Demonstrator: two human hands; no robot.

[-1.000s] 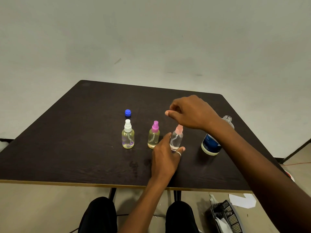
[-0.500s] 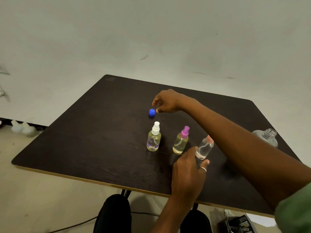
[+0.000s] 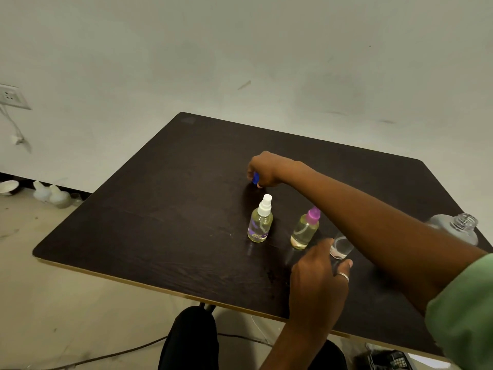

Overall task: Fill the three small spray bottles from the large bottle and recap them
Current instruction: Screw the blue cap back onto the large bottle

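- The dark table [image 3: 160,209] carries everything; the three small bottles stand in a row near its front edge, with the large bottle well apart at the right.
- The large bottle [image 3: 453,232] stands on its base at the table's right edge, long axis vertical, threaded neck up and uncapped. Judged from that, capping it is the step left.
- The left hand [image 3: 317,273] cups the foot of the third spray bottle, with a finger on one side and the thumb on the other. It looks like a loose steadying hold, but how firmly it grips I cannot tell.
- The right hand [image 3: 264,169] reaches across to the far side of the row, narrow, pinching the blue cap between its fingertips just above the table.
- The white-topped spray bottle [image 3: 260,222] is upright, capped and filled with pale yellow liquid, so it seems done.
- The purple-topped spray bottle [image 3: 304,231] just beside it is also upright, capped and filled.
- The third spray bottle [image 3: 341,247] is upright but shows little liquid near its bottom. Its top is hidden behind the right forearm, so whether it is capped I cannot say.
- The blue cap [image 3: 256,178] is tilted in the fingers, and which way its opening faces is not clear. It probably belongs to the large bottle.
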